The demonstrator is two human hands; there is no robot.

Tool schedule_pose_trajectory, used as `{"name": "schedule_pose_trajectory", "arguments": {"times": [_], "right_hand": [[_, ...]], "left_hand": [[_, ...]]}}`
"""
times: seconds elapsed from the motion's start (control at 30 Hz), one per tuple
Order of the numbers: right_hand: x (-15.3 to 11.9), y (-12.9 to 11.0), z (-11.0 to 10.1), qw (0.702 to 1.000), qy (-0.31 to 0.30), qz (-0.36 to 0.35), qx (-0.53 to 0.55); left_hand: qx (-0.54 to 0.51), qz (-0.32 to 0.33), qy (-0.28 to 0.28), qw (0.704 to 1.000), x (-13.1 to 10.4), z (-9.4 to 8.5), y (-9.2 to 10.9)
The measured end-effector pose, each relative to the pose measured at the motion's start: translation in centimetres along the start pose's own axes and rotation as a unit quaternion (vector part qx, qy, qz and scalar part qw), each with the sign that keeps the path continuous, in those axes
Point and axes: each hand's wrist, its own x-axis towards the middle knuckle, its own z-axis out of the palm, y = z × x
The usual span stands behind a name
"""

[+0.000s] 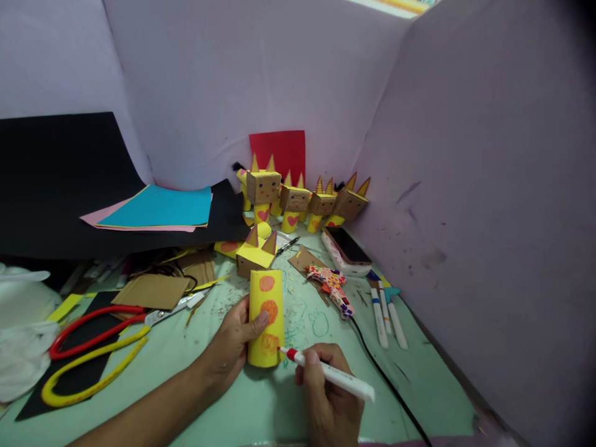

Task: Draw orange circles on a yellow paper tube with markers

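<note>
The tube (274,329) is upright near the middle of the view, just above the counter (223,422); whether its base rests there I can't be sure. The left hand (239,329), at its 9 o'clock, is curled round it, thumb across the front. The right hand (328,385), at 4 o'clock, is closed in a writing pinch on the pen (344,379), whose red tip meets the lowest spot (270,343) near its 3 o'clock edge.

That spot looks paler and squarer than the two above. To fill it well, I'd use short, light strokes from rim to centre, round the corners, turn the tube so the patch faces the tip, brace the right hand, and press gently, since the wall may dent. The left thumb is best clear of wet ink.

No brand or label is readable: any print on the pen is too small. At 3 o'clock on the counter are a fruit-like outline (319,324) and green scribbles (291,335), not legible words.
</note>
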Motion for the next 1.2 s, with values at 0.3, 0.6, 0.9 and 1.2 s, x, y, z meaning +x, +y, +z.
{"name": "schedule_pose_trajectory", "arguments": {"times": [0.3,0.6,0.9,1.2], "right_hand": [[-0.2,0.0,-0.01,0.999,-0.02,-0.027,0.005],[-0.17,0.11,-0.1,0.998,-0.029,-0.053,-0.013],[-0.14,0.08,-0.19,0.996,-0.051,-0.071,-0.009],[-0.02,-0.18,-0.25,0.995,-0.047,-0.091,-0.018]], "left_hand": [[0.005,0.007,-0.007,1.0,0.13,0.01,-0.08],[-0.003,0.012,-0.012,1.0,0.25,0.27,-0.01],[-0.007,0.015,-0.018,1.0,0.15,0.22,-0.08],[-0.014,0.01,-0.005,1.0,0.12,0.22,-0.02]]}}
